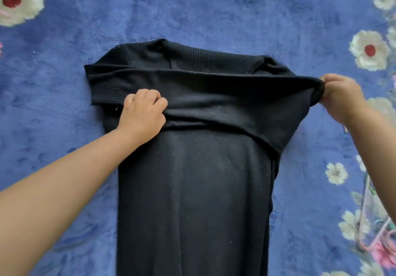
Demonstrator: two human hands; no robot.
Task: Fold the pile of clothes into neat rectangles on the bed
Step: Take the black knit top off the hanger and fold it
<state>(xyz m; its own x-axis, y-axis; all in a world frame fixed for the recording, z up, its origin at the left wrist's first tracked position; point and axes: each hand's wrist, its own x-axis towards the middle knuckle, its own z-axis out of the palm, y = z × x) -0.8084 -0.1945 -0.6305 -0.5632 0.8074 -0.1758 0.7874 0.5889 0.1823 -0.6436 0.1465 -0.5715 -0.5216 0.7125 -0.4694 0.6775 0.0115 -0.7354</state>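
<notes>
A black knit sweater lies lengthwise on the blue flowered bed cover, its ribbed collar at the far end. Both sides are folded inward, and a ribbed cuff shows at the upper left. One sleeve is stretched across the chest from right to left. My left hand grips the sleeve fabric with curled fingers near the sweater's left side. My right hand pinches the sleeve's fold at the sweater's right shoulder, lifting it slightly off the bed.
The blue plush cover with white flowers fills the view. A clear plastic item with pink parts lies at the right edge near my right forearm.
</notes>
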